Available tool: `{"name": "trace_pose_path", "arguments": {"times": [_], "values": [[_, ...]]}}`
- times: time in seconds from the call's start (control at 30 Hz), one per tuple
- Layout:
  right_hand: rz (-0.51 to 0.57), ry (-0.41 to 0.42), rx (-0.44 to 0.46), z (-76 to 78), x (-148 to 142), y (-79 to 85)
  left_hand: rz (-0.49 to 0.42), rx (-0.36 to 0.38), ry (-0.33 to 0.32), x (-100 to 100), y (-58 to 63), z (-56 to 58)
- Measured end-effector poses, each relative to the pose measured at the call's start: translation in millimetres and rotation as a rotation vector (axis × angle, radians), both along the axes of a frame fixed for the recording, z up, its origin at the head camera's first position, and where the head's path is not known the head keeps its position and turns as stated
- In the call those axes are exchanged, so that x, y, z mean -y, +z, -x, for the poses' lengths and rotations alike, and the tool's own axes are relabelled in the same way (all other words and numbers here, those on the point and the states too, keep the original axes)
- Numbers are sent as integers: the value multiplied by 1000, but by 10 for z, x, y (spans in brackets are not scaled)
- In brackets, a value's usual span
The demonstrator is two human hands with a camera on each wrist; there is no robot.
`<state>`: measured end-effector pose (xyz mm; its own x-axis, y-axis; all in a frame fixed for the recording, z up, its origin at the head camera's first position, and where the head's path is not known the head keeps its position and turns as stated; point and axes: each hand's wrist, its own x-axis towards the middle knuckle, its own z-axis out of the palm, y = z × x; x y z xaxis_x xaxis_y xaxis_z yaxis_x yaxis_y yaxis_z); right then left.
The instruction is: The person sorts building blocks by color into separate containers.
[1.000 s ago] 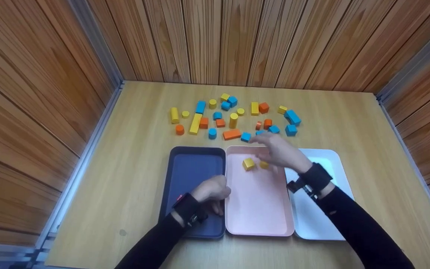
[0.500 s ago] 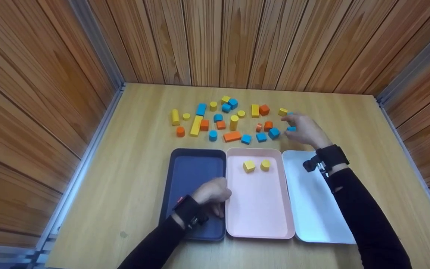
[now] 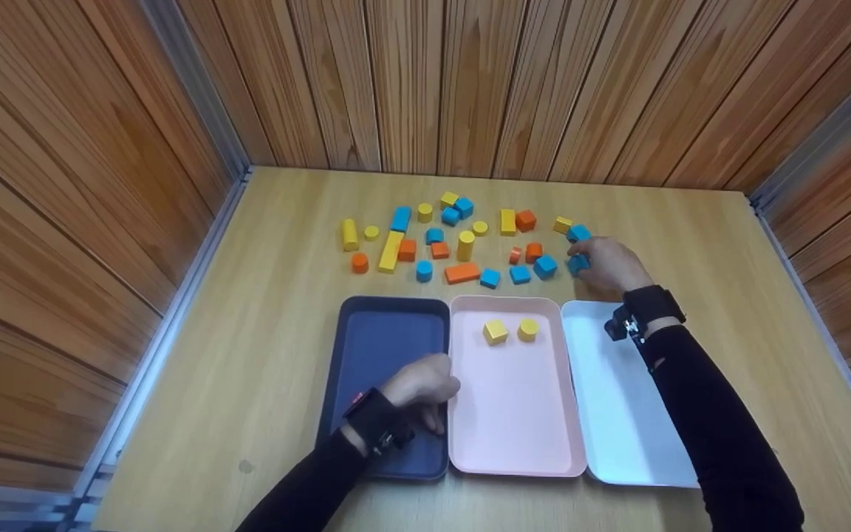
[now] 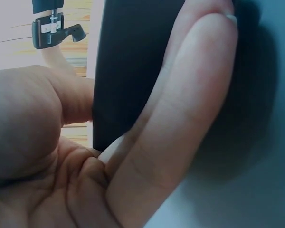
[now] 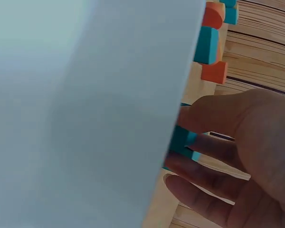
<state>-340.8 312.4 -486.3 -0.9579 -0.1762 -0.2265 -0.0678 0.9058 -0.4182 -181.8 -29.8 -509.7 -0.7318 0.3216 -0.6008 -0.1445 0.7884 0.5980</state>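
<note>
Head view: work looks barely begun, with two yellow blocks (image 3: 496, 332) in the pink tray (image 3: 514, 421) and many loose blocks (image 3: 462, 273) left on the counter (image 3: 248, 369). There, the right hand (image 3: 612, 266) pinches a blue block (image 3: 578, 264); the left hand (image 3: 422, 380) grips the navy tray (image 3: 392, 329) by its rim.

Blocks (image 3: 462, 273) look smooth and matt; wood or plastic, cannot tell. Dark tray (image 3: 374, 332): smooth, matt, plastic-looking. Pink tray (image 3: 518, 414): same. White tray (image 3: 610, 391): plastic-looking, soft sheen. Table (image 3: 248, 369) shows smooth pale wood finish. Panels (image 3: 411, 89): wood, strongly grained. Frame (image 3: 189, 66): dull grey metal. Sleeves (image 3: 713, 421) are matt black cloth.
</note>
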Motion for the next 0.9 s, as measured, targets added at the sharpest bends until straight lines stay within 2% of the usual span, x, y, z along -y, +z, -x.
{"name": "trace_pose_path", "arguments": {"times": [0.27,0.4,0.6,0.73,0.9], "values": [[21,2,23,30,-13,-97,-15,26,26,0,-14,-5],[14,4,4,57,-9,-120,-23,16,13,10,1,-1],[32,2,-36,13,-66,-143,0,-21,-22,-6,2,1],[57,-3,-58,-47,-91,-68,3,-37,-21,-10,-1,3],[76,-9,-82,-200,-100,106,-6,-40,-14,-4,-18,-7]]}}
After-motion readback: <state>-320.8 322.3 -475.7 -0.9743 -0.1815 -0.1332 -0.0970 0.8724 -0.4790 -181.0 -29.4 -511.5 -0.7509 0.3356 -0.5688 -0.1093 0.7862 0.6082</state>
